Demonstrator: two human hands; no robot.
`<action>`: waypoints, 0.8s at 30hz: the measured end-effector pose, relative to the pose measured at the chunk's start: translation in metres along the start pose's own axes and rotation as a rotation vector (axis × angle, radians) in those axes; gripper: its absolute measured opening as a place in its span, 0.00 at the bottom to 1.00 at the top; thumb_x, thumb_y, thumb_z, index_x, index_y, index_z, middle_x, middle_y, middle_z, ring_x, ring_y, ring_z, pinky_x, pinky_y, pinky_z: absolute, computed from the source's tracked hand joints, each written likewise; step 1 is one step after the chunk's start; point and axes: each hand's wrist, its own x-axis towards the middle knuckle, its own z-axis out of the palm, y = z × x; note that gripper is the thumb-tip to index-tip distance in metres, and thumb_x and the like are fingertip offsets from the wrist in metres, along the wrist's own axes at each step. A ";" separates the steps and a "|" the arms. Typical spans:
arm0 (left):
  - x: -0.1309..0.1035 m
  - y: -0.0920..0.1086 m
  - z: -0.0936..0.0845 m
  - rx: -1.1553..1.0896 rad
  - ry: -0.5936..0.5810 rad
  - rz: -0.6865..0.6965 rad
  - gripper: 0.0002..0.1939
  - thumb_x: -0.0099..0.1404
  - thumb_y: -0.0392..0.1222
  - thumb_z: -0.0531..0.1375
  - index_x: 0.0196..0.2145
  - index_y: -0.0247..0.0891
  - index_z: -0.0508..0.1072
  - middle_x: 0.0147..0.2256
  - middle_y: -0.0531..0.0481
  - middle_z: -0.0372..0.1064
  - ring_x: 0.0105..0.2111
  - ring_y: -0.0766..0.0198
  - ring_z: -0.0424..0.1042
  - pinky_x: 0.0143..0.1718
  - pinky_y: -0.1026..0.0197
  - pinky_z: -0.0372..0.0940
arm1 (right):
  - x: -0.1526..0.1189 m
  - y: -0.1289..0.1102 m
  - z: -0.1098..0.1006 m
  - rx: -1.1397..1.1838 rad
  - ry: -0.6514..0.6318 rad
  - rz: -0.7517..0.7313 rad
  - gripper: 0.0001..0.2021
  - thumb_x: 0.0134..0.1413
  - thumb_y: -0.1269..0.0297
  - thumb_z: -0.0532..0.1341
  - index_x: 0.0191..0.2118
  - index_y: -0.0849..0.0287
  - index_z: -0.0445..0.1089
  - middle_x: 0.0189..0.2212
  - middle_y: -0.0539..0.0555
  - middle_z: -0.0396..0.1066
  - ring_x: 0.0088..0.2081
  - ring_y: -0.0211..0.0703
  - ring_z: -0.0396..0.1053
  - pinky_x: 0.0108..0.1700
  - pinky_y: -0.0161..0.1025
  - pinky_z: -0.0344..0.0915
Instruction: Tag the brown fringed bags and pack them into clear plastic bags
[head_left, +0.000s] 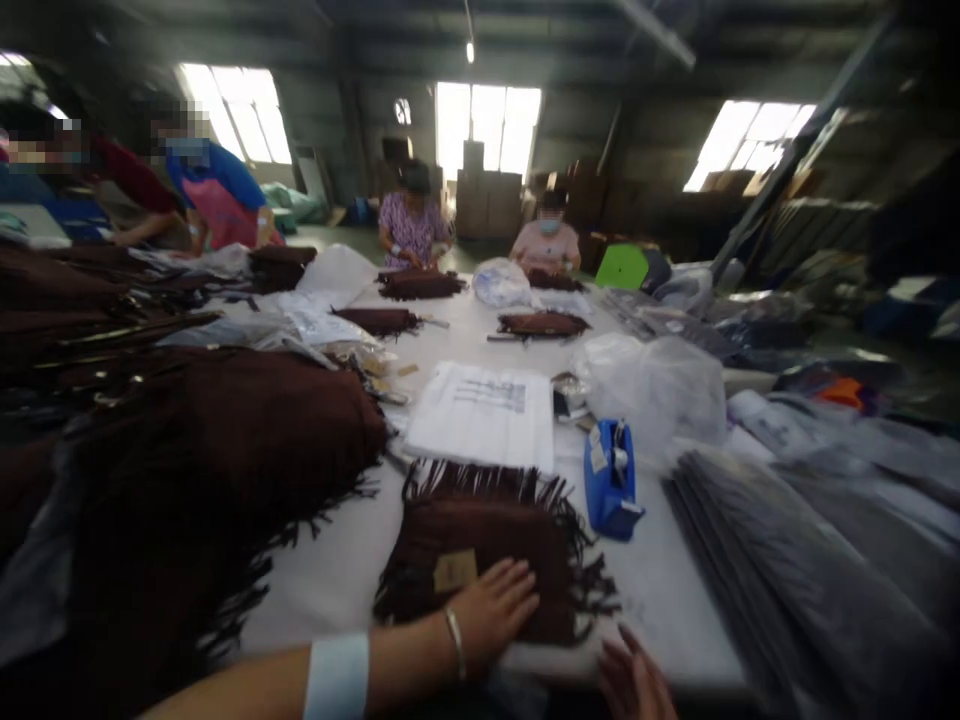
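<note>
A folded dark brown fringed cloth (pixel 517 535) lies on the white table (pixel 315 590) in front of me, with a small tan tag (pixel 455 570) on its left part. My left hand (pixel 491 612) rests flat on the cloth, just right of the tag, fingers stretched out. Near the table's front edge, right of the cloth and apart from it, my right hand (pixel 634 680) is partly in view and somewhat blurred, its fingers apart and nothing seen in it. Beyond the cloth is a stack of white printed plastic bags (pixel 484 410). A blue tape dispenser (pixel 611 480) stands to their right.
A big pile of brown fringed cloth (pixel 277 430) fills the left side. Grey folded pieces (pixel 795 560) and clear plastic bags (pixel 652 390) lie at the right. Two people sit across the table beside brown bundles (pixel 420 284); more people stand at the far left.
</note>
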 end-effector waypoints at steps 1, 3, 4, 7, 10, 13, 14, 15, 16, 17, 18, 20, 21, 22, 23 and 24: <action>-0.002 0.003 -0.005 -0.062 -0.002 -0.018 0.24 0.66 0.32 0.49 0.60 0.26 0.59 0.60 0.32 0.50 0.62 0.44 0.46 0.61 0.39 0.47 | -0.017 0.006 -0.007 0.096 0.031 0.105 0.33 0.52 0.41 0.55 0.58 0.57 0.58 0.43 0.59 0.70 0.42 0.49 0.71 0.39 0.45 0.72; 0.002 0.001 -0.014 -0.183 0.023 -0.049 0.24 0.65 0.29 0.49 0.59 0.26 0.60 0.59 0.31 0.51 0.62 0.45 0.47 0.62 0.39 0.45 | -0.039 0.007 -0.010 0.335 -0.066 0.285 0.30 0.55 0.45 0.55 0.57 0.61 0.59 0.50 0.61 0.67 0.49 0.47 0.68 0.49 0.45 0.68; 0.004 -0.001 -0.018 -0.226 0.036 -0.051 0.25 0.64 0.29 0.50 0.59 0.26 0.60 0.59 0.32 0.52 0.62 0.46 0.48 0.62 0.40 0.45 | -0.044 0.004 -0.005 0.451 -0.155 0.395 0.29 0.57 0.44 0.54 0.55 0.62 0.61 0.51 0.62 0.66 0.51 0.48 0.66 0.53 0.47 0.65; 0.006 -0.003 -0.029 -0.236 0.073 -0.030 0.27 0.61 0.28 0.49 0.59 0.26 0.60 0.60 0.34 0.52 0.63 0.49 0.47 0.63 0.43 0.44 | -0.040 -0.008 0.020 0.724 -0.416 0.545 0.32 0.57 0.38 0.46 0.50 0.62 0.68 0.53 0.62 0.64 0.57 0.50 0.60 0.61 0.51 0.53; 0.000 0.001 -0.034 -0.191 0.089 -0.015 0.29 0.60 0.29 0.49 0.60 0.26 0.59 0.61 0.37 0.51 0.63 0.52 0.46 0.64 0.45 0.44 | -0.017 -0.018 0.049 0.780 -0.518 0.418 0.34 0.57 0.36 0.42 0.48 0.59 0.70 0.53 0.59 0.65 0.57 0.49 0.59 0.62 0.54 0.49; -0.006 0.005 -0.030 -0.243 0.080 -0.018 0.30 0.59 0.28 0.49 0.60 0.28 0.59 0.61 0.37 0.51 0.63 0.52 0.47 0.64 0.44 0.44 | 0.017 -0.027 0.069 0.627 -0.527 0.314 0.42 0.55 0.33 0.35 0.46 0.64 0.71 0.48 0.63 0.68 0.54 0.53 0.63 0.58 0.59 0.53; -0.007 0.005 -0.027 -0.267 0.077 -0.024 0.30 0.59 0.28 0.49 0.60 0.29 0.59 0.61 0.37 0.51 0.63 0.52 0.47 0.64 0.44 0.43 | 0.028 -0.031 0.073 0.569 -0.519 0.284 0.45 0.54 0.32 0.33 0.45 0.66 0.71 0.47 0.65 0.69 0.53 0.54 0.63 0.57 0.60 0.54; -0.007 0.005 -0.025 -0.285 0.076 -0.029 0.30 0.58 0.28 0.49 0.60 0.29 0.59 0.60 0.36 0.52 0.63 0.51 0.47 0.64 0.44 0.43 | 0.038 -0.035 0.074 0.524 -0.496 0.243 0.46 0.54 0.33 0.31 0.46 0.67 0.71 0.45 0.66 0.69 0.53 0.54 0.63 0.56 0.60 0.55; -0.008 0.004 -0.024 -0.296 0.080 -0.031 0.30 0.58 0.28 0.50 0.60 0.29 0.60 0.60 0.36 0.52 0.63 0.51 0.47 0.64 0.43 0.43 | 0.046 -0.039 0.074 0.493 -0.470 0.192 0.46 0.55 0.33 0.31 0.47 0.68 0.70 0.45 0.66 0.69 0.54 0.53 0.62 0.56 0.59 0.56; -0.008 0.004 -0.024 -0.301 0.084 -0.026 0.29 0.59 0.29 0.51 0.59 0.30 0.60 0.60 0.36 0.52 0.63 0.50 0.47 0.64 0.43 0.43 | 0.052 -0.044 0.073 0.474 -0.447 0.140 0.46 0.55 0.34 0.31 0.50 0.67 0.68 0.46 0.66 0.69 0.54 0.52 0.62 0.56 0.58 0.56; -0.008 0.004 -0.026 -0.302 0.090 -0.012 0.28 0.61 0.31 0.52 0.59 0.31 0.60 0.60 0.37 0.53 0.63 0.49 0.47 0.64 0.43 0.43 | 0.056 -0.049 0.072 0.458 -0.433 0.090 0.45 0.56 0.34 0.31 0.54 0.66 0.66 0.47 0.65 0.68 0.54 0.52 0.62 0.56 0.57 0.56; -0.011 0.002 -0.036 -0.291 0.125 0.041 0.26 0.64 0.37 0.55 0.59 0.32 0.60 0.59 0.38 0.55 0.63 0.50 0.48 0.64 0.43 0.42 | 0.057 -0.055 0.071 0.327 -0.442 -0.042 0.41 0.58 0.37 0.29 0.62 0.62 0.55 0.53 0.62 0.64 0.56 0.49 0.61 0.59 0.56 0.53; -0.015 0.001 -0.042 -0.283 0.158 0.064 0.25 0.65 0.40 0.55 0.59 0.33 0.60 0.59 0.39 0.56 0.62 0.51 0.48 0.64 0.43 0.42 | 0.055 -0.055 0.073 0.174 -0.472 -0.136 0.39 0.59 0.39 0.28 0.64 0.59 0.50 0.56 0.60 0.60 0.58 0.47 0.59 0.60 0.55 0.51; -0.020 0.000 -0.049 -0.278 0.205 0.071 0.25 0.66 0.40 0.55 0.59 0.34 0.59 0.59 0.40 0.57 0.62 0.53 0.49 0.64 0.44 0.42 | 0.052 -0.054 0.076 -0.004 -0.511 -0.231 0.36 0.61 0.41 0.31 0.65 0.57 0.48 0.59 0.58 0.57 0.60 0.46 0.55 0.62 0.55 0.47; -0.026 -0.003 -0.056 -0.280 0.269 0.060 0.24 0.67 0.38 0.54 0.59 0.35 0.59 0.58 0.42 0.58 0.62 0.54 0.50 0.64 0.45 0.42 | 0.049 -0.050 0.080 -0.172 -0.547 -0.315 0.33 0.62 0.41 0.37 0.64 0.56 0.49 0.60 0.56 0.55 0.62 0.46 0.51 0.64 0.54 0.41; -0.034 -0.007 -0.062 -0.293 0.346 0.021 0.23 0.67 0.35 0.53 0.59 0.36 0.60 0.58 0.43 0.59 0.61 0.56 0.53 0.65 0.45 0.42 | 0.046 -0.045 0.086 -0.331 -0.580 -0.389 0.32 0.61 0.42 0.44 0.64 0.55 0.51 0.62 0.55 0.52 0.64 0.46 0.46 0.66 0.53 0.35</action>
